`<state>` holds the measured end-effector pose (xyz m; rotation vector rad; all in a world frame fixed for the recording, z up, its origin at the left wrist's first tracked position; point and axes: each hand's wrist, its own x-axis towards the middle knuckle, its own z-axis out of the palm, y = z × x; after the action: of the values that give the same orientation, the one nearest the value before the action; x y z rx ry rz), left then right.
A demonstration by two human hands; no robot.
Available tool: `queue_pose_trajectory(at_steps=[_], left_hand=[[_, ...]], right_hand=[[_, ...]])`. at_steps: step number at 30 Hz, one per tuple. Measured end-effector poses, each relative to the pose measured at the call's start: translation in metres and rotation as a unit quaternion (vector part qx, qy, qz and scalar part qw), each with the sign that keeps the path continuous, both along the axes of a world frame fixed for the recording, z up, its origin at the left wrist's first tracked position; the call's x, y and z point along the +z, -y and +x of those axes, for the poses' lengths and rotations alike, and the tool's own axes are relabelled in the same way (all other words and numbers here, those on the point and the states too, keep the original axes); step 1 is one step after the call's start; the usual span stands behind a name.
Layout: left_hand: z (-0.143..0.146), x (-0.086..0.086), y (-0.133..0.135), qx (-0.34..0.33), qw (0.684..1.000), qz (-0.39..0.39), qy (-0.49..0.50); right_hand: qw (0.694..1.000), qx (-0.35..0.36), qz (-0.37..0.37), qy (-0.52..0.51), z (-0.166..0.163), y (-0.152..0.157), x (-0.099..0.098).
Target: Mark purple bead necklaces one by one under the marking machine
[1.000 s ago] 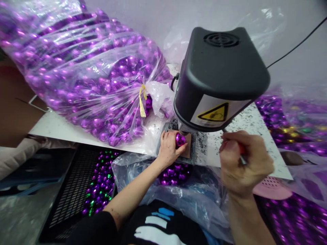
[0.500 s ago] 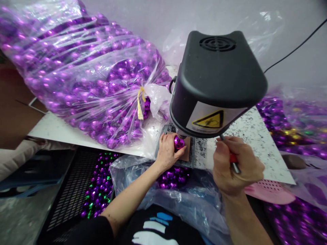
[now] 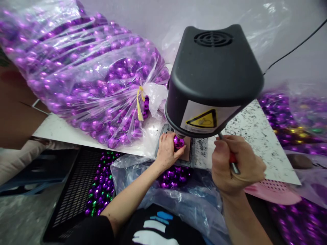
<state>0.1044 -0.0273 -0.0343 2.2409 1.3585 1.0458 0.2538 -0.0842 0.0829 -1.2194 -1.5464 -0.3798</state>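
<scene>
A shiny purple ball [image 3: 179, 143] is pinched in my left hand [image 3: 167, 150], on the brown pad [image 3: 187, 149] at the base of a black drill press [image 3: 214, 78]. The tip of the press's spindle [image 3: 180, 134] is right at the top of the ball; whether it has entered cannot be seen. My right hand [image 3: 236, 165] is wrapped round a metal lever with a red band [image 3: 232, 158] on the right side of the press. Below the base, more purple balls [image 3: 174, 177] lie in an open plastic bag [image 3: 189, 200] at my lap.
A big tied clear bag of purple balls [image 3: 102, 78] fills the table's left. A black crate [image 3: 74, 190] with purple and green balls stands lower left. Right are a pink perforated basket [image 3: 274, 192] and more bagged balls [image 3: 276, 112]. Another person's sleeve [image 3: 15, 163] shows at far left.
The view has shifted slightly, so the press head appears a little further left and higher. Both hands keep the same grips, the left on the ball, the right on the lever.
</scene>
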Motion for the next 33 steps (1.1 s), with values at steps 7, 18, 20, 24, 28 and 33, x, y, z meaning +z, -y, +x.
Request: queue_pose_trajectory(at_steps=[7,18,20,24,28,33], left_hand=[[0.0,-0.001,0.0,0.003,1.0,0.008,-0.008],[0.0,0.001,0.001,0.007,1.0,-0.013,-0.012],[0.0,0.001,0.001,0.006,1.0,-0.011,-0.013],[0.0,0.001,0.002,0.005,1.0,-0.008,-0.021],[0.001,0.001,0.002,0.005,1.0,-0.006,-0.018],[0.0,0.0,0.001,0.008,1.0,0.001,-0.016]], right_hand=[[1.0,-0.002,0.013,-0.001,0.0,-0.003,-0.004],[0.994,0.035,0.093,-0.034,0.002,-0.017,-0.04],[0.994,0.039,0.093,-0.036,0.003,-0.018,-0.044],[0.996,0.04,0.08,-0.031,0.005,-0.019,-0.056],[0.997,0.031,0.071,-0.025,0.005,-0.019,-0.069],[0.998,0.012,0.051,-0.047,0.0,-0.011,-0.035]])
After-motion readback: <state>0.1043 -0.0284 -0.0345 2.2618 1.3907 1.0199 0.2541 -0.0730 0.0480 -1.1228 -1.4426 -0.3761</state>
